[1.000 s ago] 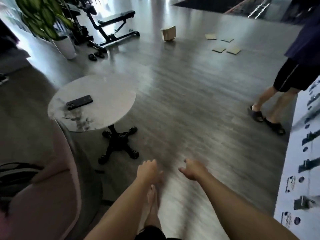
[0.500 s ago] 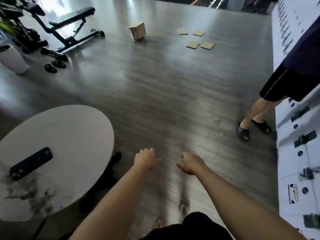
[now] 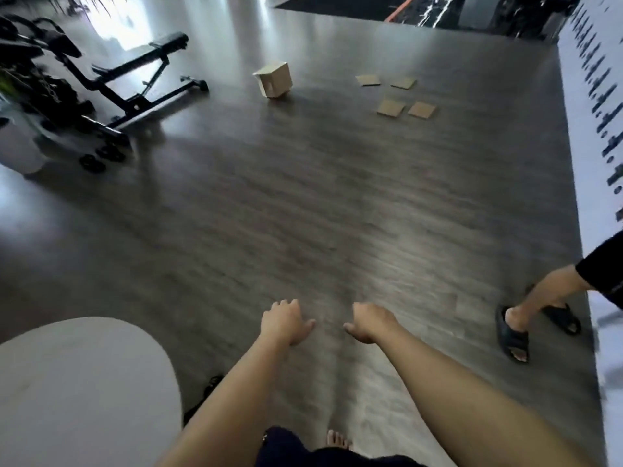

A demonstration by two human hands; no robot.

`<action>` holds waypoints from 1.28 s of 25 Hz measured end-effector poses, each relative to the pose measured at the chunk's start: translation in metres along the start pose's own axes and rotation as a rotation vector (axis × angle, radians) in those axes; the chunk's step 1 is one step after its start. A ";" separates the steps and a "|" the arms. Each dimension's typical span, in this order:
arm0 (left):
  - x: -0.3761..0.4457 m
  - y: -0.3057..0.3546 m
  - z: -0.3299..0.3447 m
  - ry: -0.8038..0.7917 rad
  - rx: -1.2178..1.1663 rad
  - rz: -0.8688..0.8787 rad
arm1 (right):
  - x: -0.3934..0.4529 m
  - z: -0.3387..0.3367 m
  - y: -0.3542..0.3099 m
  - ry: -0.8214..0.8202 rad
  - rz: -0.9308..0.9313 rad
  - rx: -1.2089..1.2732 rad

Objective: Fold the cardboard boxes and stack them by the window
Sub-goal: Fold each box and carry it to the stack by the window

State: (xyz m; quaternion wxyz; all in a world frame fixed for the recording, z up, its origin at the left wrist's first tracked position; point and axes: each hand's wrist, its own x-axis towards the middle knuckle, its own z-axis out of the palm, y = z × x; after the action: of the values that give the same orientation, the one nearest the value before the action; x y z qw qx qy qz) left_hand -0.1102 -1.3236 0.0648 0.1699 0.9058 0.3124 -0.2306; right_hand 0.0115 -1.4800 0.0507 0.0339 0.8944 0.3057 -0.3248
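One folded cardboard box (image 3: 273,79) stands tilted on the dark wood floor far ahead. To its right lie several flat cardboard pieces (image 3: 391,107), spread apart on the floor. My left hand (image 3: 285,321) and my right hand (image 3: 370,321) hang in front of me, low in the view, side by side and a hand's width apart. Both hold nothing and their fingers are loosely curled. The boxes are far from either hand.
A round white table (image 3: 84,382) is at my lower left. A black weight bench (image 3: 135,92) and a white plant pot (image 3: 18,146) stand at the far left. Another person's legs in black sandals (image 3: 512,332) are at the right, beside a white wall panel (image 3: 593,163).
I have moved forward past the round table, which slid to the lower left. The box and flat cardboard are nearer. Both hands stay empty in front of me.
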 end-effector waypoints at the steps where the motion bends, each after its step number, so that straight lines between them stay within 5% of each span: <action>1: 0.021 -0.002 -0.015 -0.002 -0.010 -0.010 | 0.022 -0.022 -0.006 0.004 -0.013 0.002; 15: 0.381 -0.004 -0.229 -0.048 0.084 0.093 | 0.321 -0.258 -0.050 0.052 0.137 0.167; 32: 0.739 0.112 -0.443 -0.031 0.010 0.055 | 0.689 -0.536 0.029 0.006 0.106 0.118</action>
State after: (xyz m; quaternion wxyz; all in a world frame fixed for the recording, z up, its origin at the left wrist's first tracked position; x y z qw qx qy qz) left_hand 0.6161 -0.8469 0.0660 0.1764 0.9113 0.2833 -0.2413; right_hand 0.7431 -1.0034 0.0537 -0.0025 0.9107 0.2384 -0.3373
